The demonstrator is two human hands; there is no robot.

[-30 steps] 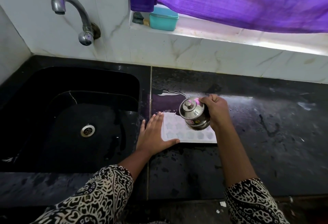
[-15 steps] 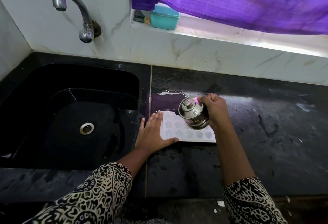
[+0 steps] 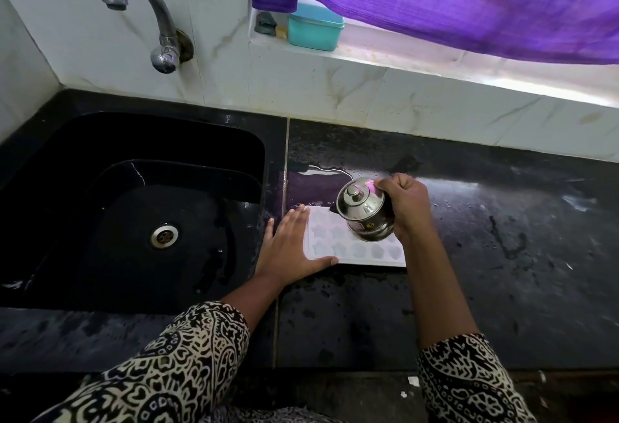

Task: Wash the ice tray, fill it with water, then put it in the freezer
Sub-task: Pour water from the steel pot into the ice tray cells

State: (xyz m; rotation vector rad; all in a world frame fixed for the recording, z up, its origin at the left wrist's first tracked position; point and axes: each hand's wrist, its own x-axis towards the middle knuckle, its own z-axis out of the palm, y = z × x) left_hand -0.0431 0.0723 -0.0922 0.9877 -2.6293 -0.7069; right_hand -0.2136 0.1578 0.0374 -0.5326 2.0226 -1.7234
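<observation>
— How many things are you counting on that side of the kitchen?

— One ice tray (image 3: 338, 244), white, lying flat on the black worktop (image 3: 502, 255) just beside the edge that meets the sink (image 3: 134, 221). One steel pot (image 3: 365, 213) with a knobbed lid, one tap (image 3: 147, 17) on the wall, one teal box (image 3: 315, 31) sitting on the window ledge (image 3: 435, 64) under one purple curtain (image 3: 469, 4). Two hands, both in patterned sleeves.

— What are the hands doing?

— The left hand (image 3: 288, 248) is lying flat and spread wide, fingers straight, pressing at the tray's sink-side end with the thumb along its near edge. The right hand (image 3: 407, 205) is wrapping closed around the steel pot, holding it tilted over the tray's far side, lid pointing toward the sink.

— And the tray itself?

— Pale, rectangular, with flower or star shaped cells in rows. I am making out about three rows near the left hand.

— Is water sitting in the cells?

— I cannot tell; they are looking pale and blurry. The pot is covering the tray's far right part, and the right wrist is hiding its right end. The worktop around it is showing wet drops and a puddle near the back edge. Two small dark and yellowish items beside the teal box are too small to name.
</observation>
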